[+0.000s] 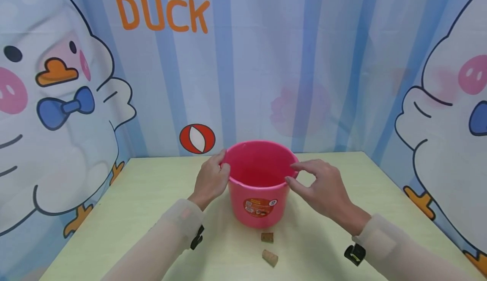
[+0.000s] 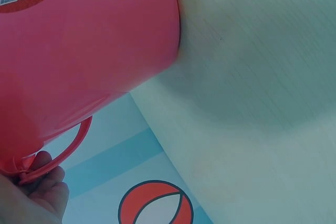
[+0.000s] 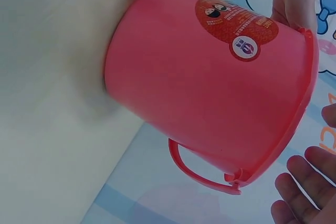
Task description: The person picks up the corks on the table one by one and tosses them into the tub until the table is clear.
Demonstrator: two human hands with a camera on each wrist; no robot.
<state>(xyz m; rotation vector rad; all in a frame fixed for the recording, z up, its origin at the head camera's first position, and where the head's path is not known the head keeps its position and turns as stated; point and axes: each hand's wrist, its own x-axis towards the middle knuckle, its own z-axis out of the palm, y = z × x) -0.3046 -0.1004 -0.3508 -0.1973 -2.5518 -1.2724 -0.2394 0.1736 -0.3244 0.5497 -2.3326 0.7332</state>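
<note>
A pink plastic bucket (image 1: pixel 258 193) stands upright on the table, its mouth facing up and an orange label (image 1: pixel 259 207) on its front. At the rim's left side my left hand (image 1: pixel 211 178) grips it; in the left wrist view the fingers curl by the end of the bucket's handle (image 2: pixel 76 145). My right hand (image 1: pixel 323 186) is at the right rim with thumb and fingers spread. In the right wrist view those fingers (image 3: pixel 302 192) are apart from the bucket. Two corks, one darker (image 1: pixel 267 237) and one lighter (image 1: pixel 270 257), lie in front of the bucket.
The pale table (image 1: pixel 152 213) meets a blue-striped curtain (image 1: pixel 258 82) behind the bucket, printed with "DUCK" and a red ball. Curtains with large white ducks hang at the left and right sides.
</note>
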